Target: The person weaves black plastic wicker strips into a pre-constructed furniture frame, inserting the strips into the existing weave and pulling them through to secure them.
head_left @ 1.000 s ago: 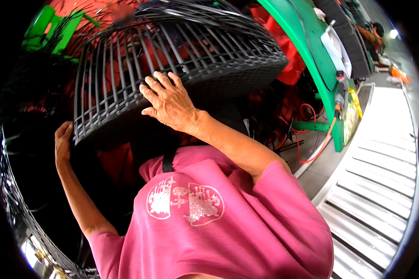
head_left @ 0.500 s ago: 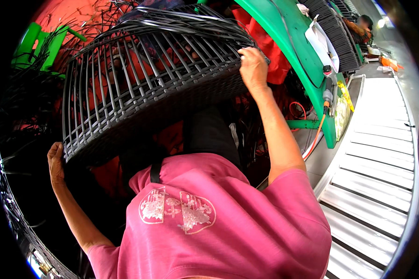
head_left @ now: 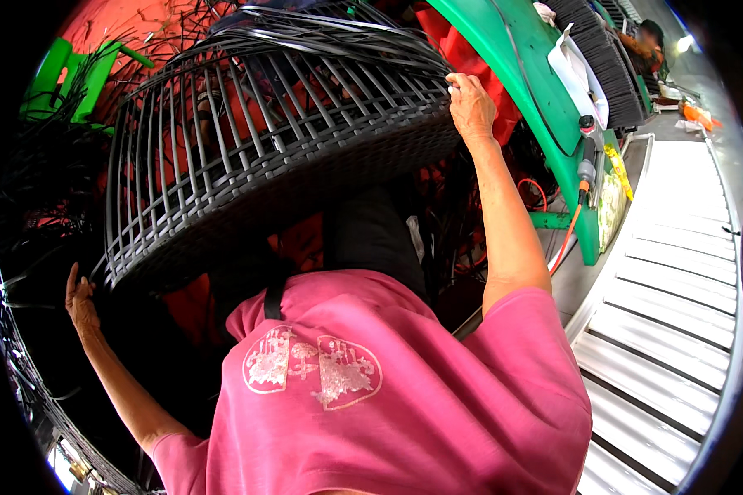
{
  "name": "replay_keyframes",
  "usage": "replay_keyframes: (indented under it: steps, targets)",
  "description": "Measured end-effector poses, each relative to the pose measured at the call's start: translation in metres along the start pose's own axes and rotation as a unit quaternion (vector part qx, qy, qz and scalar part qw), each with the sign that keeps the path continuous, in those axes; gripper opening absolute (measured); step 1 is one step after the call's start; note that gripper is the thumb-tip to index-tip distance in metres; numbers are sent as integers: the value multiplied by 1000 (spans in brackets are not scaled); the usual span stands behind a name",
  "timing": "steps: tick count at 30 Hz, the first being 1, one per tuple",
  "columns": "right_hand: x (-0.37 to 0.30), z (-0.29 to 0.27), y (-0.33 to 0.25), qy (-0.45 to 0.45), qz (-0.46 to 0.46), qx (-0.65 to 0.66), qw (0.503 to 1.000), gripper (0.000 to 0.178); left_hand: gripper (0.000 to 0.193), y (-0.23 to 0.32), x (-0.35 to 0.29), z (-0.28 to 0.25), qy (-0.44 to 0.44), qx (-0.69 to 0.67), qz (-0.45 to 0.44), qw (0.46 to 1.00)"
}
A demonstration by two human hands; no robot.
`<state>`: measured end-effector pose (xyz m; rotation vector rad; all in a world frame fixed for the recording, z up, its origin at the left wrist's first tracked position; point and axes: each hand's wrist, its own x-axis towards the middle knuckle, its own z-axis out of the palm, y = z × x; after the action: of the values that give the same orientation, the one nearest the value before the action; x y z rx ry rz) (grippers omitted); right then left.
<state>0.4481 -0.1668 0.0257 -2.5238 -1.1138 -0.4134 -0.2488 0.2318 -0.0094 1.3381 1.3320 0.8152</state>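
Observation:
A dark grey wicker panel (head_left: 281,161) lies tilted across my lap, with a tightly woven band along its near side and bare upright rods beyond it. Loose black plastic strips (head_left: 322,37) run in a bundle over its far edge. My right hand (head_left: 472,109) is closed at the panel's right end, fingertips pinched on its edge; whether a strip is also between them is hidden. Just off the near left corner is my left hand (head_left: 81,304), its fingers apart and one pointing up. A thin dark strand curves from that corner toward its thumb.
A green table (head_left: 528,91) at the right carries a white tray (head_left: 576,74). A grey power tool (head_left: 587,161) with an orange hose hangs at its corner. White slats (head_left: 660,305) stretch along the right. Green plastic furniture (head_left: 70,78) stands far left; another person (head_left: 645,48) sits far right.
My left hand has moved left off the panel's corner, and its fingers have spread. The right hand has shifted right and slightly up, out to the panel's end. The panel has shifted slightly.

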Motion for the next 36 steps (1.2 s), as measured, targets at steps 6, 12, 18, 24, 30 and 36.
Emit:
replay_keyframes:
  steps: [6,12,18,24,30,36]
  targets:
    - [2,0,-12,24,-83,49,995,10,37,-16,-9,0,26,208,86,974]
    - [-21,-4,-27,-130,-196,26,972,70,51,133,-90,204,-59,312,312,895]
    - [-19,-11,-57,-194,-180,-46,963,96,88,141,-129,339,-326,377,427,754]
    - [-27,-16,-47,-60,-222,-16,973,81,58,129,-145,350,-312,384,425,758]
    - [-52,-38,-100,14,-259,-31,965,66,38,110,-141,300,-309,314,413,797]
    - [-80,-45,-134,3,-194,-41,980,71,56,99,-142,269,-238,373,454,773]
